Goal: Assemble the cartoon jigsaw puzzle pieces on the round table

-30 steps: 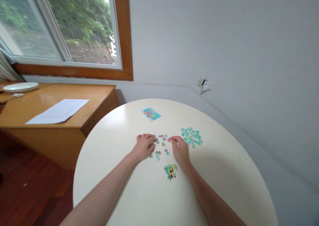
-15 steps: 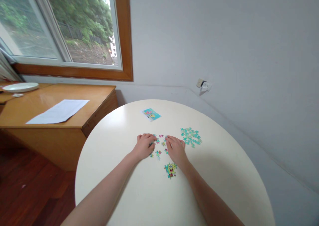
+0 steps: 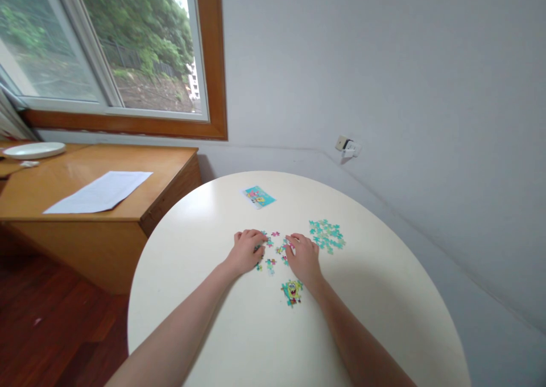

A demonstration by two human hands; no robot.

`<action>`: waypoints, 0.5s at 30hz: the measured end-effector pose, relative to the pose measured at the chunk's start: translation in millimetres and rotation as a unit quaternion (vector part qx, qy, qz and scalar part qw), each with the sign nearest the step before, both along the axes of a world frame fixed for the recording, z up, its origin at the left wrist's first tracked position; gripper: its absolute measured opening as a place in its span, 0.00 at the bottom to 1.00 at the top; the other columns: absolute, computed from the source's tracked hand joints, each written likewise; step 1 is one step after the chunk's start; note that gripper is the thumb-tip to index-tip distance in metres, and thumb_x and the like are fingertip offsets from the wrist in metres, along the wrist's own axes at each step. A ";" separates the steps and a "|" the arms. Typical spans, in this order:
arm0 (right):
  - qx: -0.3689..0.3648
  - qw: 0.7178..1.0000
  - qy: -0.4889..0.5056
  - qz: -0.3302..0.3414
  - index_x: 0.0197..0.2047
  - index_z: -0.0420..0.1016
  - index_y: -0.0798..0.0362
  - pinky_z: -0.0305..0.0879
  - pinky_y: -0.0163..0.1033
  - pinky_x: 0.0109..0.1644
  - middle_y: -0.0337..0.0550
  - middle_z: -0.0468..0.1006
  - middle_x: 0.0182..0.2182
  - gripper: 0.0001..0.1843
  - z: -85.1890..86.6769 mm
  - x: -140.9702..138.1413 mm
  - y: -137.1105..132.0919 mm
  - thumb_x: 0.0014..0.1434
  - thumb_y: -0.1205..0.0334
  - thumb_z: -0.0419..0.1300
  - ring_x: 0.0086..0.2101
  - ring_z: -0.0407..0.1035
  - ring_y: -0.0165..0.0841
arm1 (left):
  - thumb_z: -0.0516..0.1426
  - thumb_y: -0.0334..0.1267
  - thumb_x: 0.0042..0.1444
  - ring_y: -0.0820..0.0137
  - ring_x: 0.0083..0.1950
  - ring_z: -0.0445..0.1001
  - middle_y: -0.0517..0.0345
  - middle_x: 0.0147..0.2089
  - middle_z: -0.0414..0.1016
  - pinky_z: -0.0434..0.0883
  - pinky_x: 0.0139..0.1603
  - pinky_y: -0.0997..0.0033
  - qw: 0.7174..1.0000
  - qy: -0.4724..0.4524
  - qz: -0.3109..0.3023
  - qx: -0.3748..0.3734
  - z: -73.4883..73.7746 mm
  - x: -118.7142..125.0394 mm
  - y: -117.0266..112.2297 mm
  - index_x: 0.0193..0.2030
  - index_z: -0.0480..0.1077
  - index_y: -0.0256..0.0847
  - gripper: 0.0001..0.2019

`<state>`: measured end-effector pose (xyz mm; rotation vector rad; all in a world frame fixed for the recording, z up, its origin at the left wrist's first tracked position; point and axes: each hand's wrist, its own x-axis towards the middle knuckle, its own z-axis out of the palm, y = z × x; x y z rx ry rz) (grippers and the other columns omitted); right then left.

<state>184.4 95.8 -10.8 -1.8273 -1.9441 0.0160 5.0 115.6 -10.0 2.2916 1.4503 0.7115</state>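
puzzle pieces (image 3: 273, 249) are scattered loose on the round table (image 3: 222, 330), right between the fingertips of both hands. left hand (image 3: 244, 253) is curled knuckles-up with its fingers bent down onto the pieces at its tips, but i can't tell if it's actually pinching one. right hand (image 3: 303, 257) lies flatter, fingers only slightly curled, tips touching a pink piece just ahead of them; can't tell if it has hold of it either. worry for me: those pieces are tiny and slick, so a sideways drag of either palm could smear the little group apart. the finished yellow character chunk (image 3: 292, 292) sits just behind the right wrist, and the heel of that hand could knock it loose. teal pile (image 3: 326, 235) is just past the right fingers, easy to brush into. reference card (image 3: 258, 196) lies well beyond the fingertips, safe enough.
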 end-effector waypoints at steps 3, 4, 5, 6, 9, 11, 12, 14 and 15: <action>-0.003 1.000 0.010 -0.002 0.47 0.74 0.51 0.52 0.45 0.52 0.46 0.73 0.47 0.15 -0.4 1.0 0.2 0.58 0.66 0.51 0.47 0.65 0.38 | 0.51 0.32 0.51 0.61 0.54 0.64 0.53 0.51 0.70 0.55 0.55 0.54 1.000 0.000 0.002 -0.001 0.4 0.2 -0.1 0.45 0.71 0.45 0.15; -0.003 1.000 0.017 -0.005 0.46 0.74 0.50 0.52 0.45 0.51 0.46 0.73 0.46 0.15 -0.9 1.7 0.6 0.58 0.66 0.51 0.47 0.65 0.38 | 0.51 0.32 0.51 0.61 0.54 0.64 0.53 0.51 0.70 0.55 0.55 0.54 1.000 0.000 0.002 -0.001 0.6 0.2 -0.3 0.45 0.71 0.45 0.15; -0.002 1.000 0.026 -0.010 0.45 0.74 0.50 0.53 0.45 0.51 0.46 0.73 0.46 0.15 -1.6 2.4 1.2 0.58 0.66 0.52 0.46 0.65 0.38 | 0.51 0.32 0.51 0.61 0.54 0.64 0.53 0.51 0.70 0.55 0.55 0.54 1.000 0.000 0.003 -0.002 0.9 0.3 -0.4 0.44 0.71 0.45 0.15; -0.001 0.999 0.036 -0.016 0.44 0.75 0.50 0.53 0.45 0.51 0.46 0.73 0.46 0.14 -2.4 3.2 1.9 0.58 0.65 0.52 0.46 0.65 0.38 | 0.51 0.32 0.51 0.61 0.54 0.64 0.53 0.51 0.70 0.55 0.55 0.54 1.000 0.000 0.003 -0.002 1.1 0.2 -0.6 0.44 0.71 0.45 0.15; -0.003 0.998 0.062 -0.030 0.42 0.76 0.50 0.55 0.44 0.50 0.45 0.73 0.44 0.11 -4.5 5.3 4.2 0.56 0.64 0.55 0.46 0.66 0.38 | 0.51 0.32 0.51 0.61 0.54 0.64 0.53 0.51 0.70 0.54 0.55 0.54 1.000 0.000 0.004 -0.001 1.4 -0.1 -0.8 0.45 0.71 0.45 0.15; -0.006 0.997 0.071 -0.032 0.41 0.76 0.51 0.55 0.43 0.50 0.45 0.74 0.44 0.10 -4.9 5.9 5.2 0.55 0.63 0.56 0.46 0.66 0.38 | 0.51 0.32 0.51 0.61 0.54 0.64 0.53 0.50 0.70 0.54 0.55 0.54 1.000 -0.001 0.002 0.000 0.9 -0.3 -0.7 0.44 0.71 0.45 0.15; -0.006 0.997 0.073 -0.032 0.40 0.75 0.51 0.55 0.43 0.49 0.45 0.74 0.43 0.10 -4.8 5.9 5.5 0.55 0.63 0.56 0.46 0.66 0.38 | 0.51 0.32 0.51 0.61 0.54 0.64 0.53 0.50 0.70 0.54 0.54 0.54 1.000 -0.001 0.002 0.000 0.6 -0.4 -0.6 0.44 0.71 0.45 0.15; -0.008 0.997 0.075 -0.033 0.40 0.75 0.51 0.55 0.43 0.49 0.45 0.74 0.43 0.10 -4.2 5.8 5.6 0.55 0.63 0.56 0.45 0.66 0.38 | 0.51 0.32 0.51 0.61 0.54 0.64 0.53 0.50 0.71 0.54 0.54 0.54 1.000 -0.002 0.002 0.000 -0.1 -0.4 -0.3 0.44 0.71 0.45 0.15; -0.009 0.996 0.077 -0.033 0.40 0.75 0.51 0.55 0.43 0.49 0.45 0.74 0.43 0.10 -3.8 5.6 5.5 0.55 0.63 0.56 0.45 0.66 0.38 | 0.51 0.32 0.51 0.61 0.54 0.64 0.53 0.50 0.71 0.54 0.54 0.54 1.000 -0.003 0.003 0.000 -0.4 -0.4 -0.2 0.44 0.71 0.45 0.15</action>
